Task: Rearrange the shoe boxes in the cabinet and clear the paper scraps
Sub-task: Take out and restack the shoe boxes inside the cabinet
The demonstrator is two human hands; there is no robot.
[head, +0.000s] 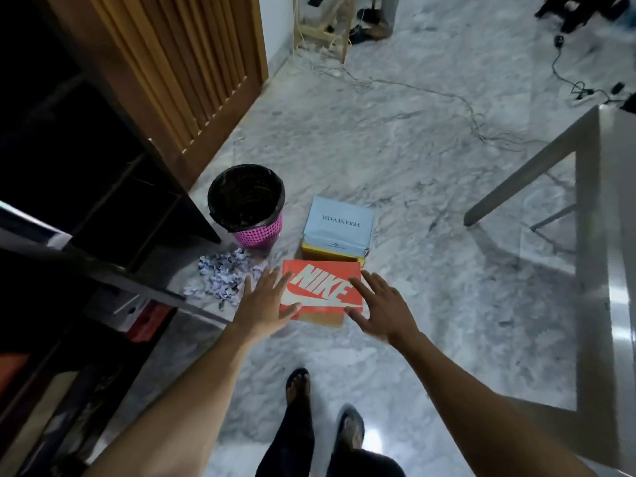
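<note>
A: On the grey marble floor [395,160], the left hand [266,297] and right hand [378,304] flank the orange cardboard Nike shoe box [321,290], fingers spread. I can't tell whether they touch it.

B: So, the box step?

A: Likely. Next, grip both ends and lift it toward the dark wooden cabinet [103,187]. The shredded paper scraps [223,277] lie beside the pink mesh bin [258,232], uncleared.

Grey marble floor [378,149], glass-topped table [588,270] at right, trailing cables [447,96].
</note>
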